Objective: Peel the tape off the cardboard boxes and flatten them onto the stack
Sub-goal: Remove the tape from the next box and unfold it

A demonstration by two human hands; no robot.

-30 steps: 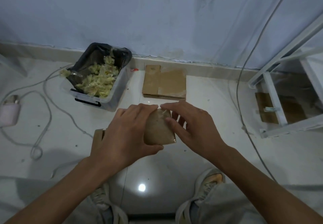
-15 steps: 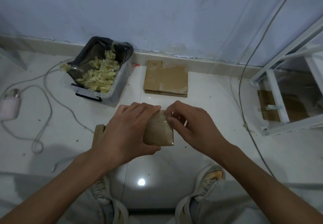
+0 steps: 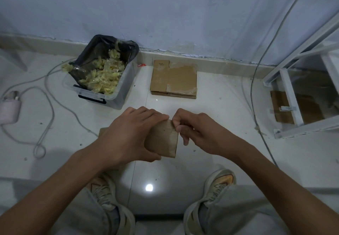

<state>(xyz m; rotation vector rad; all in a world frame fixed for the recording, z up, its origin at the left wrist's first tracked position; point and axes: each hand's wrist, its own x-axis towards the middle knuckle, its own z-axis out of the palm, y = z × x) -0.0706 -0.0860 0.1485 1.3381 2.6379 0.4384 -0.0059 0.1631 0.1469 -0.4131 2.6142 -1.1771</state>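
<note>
Cardboard, brown and folded into a small box (image 3: 164, 139), occupies the centre, gripped between our two hands above the white tiled floor (image 3: 220, 106). Our left hand (image 3: 128, 135) wraps the box's left half, fingers curled over its far edge and thumb under its near edge. Our right hand (image 3: 200, 132) sits at the box's far right corner, thumb and forefinger pinched together on that edge; whether they hold a strip of tape we cannot tell. Beyond the fingertips, by the skirting, lies the stack of flattened brown cardboard boxes (image 3: 174, 80). Left of that stack stands a clear plastic bin lined with a black bag (image 3: 102, 73), holding crumpled yellowish tape. Below the wrists we see two pale sneakers (image 3: 218, 185).
</note>
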